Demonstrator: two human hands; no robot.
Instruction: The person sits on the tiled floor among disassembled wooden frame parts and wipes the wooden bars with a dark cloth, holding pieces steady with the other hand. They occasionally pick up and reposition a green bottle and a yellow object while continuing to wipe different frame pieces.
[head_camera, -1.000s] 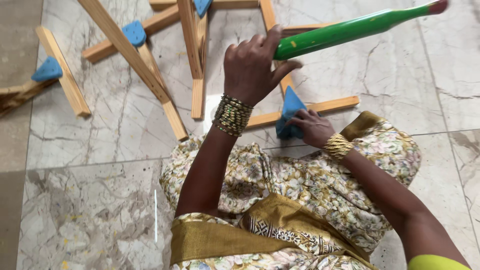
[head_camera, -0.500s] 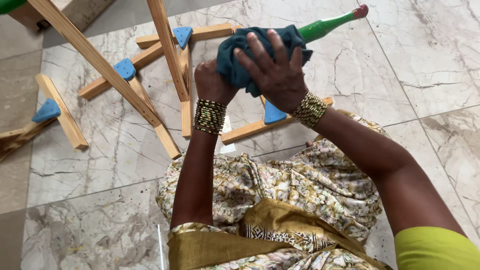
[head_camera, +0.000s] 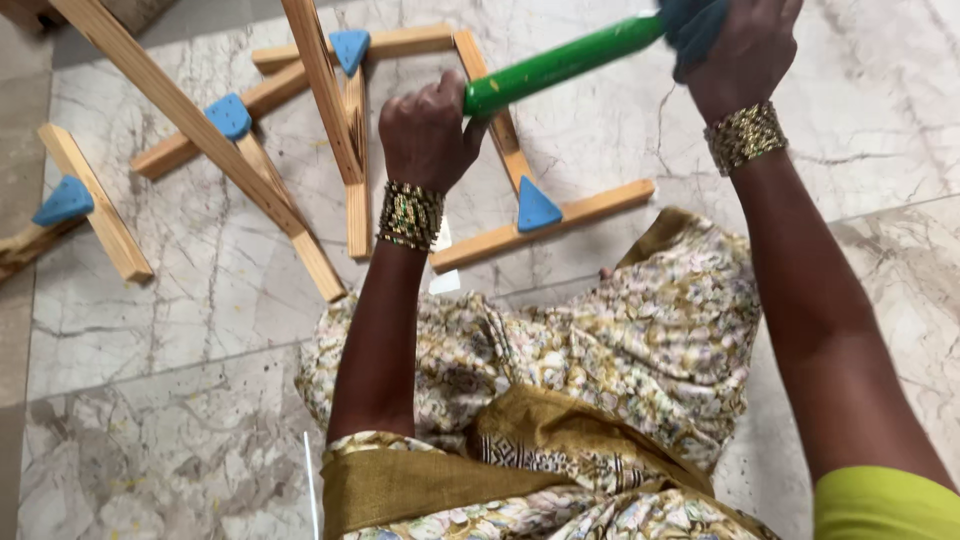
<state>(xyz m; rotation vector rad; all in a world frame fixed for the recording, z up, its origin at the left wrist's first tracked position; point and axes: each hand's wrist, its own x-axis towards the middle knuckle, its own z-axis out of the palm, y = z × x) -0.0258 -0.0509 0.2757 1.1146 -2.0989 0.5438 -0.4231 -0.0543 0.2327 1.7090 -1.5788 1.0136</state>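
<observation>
Hands: left hand (head_camera: 428, 125) grips the green stick's (head_camera: 560, 65) low end; right hand (head_camera: 735, 45) presses a cloth (head_camera: 690, 25) higher up.

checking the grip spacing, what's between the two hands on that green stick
In the head view, only a bare stretch of the green stick runs between the left hand and the right hand, which presses a dark blue cloth on it.

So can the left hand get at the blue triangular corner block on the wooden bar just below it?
Probably not freely: the left hand is closed around the green stick, though nothing lies over the blue triangular corner block.
</observation>
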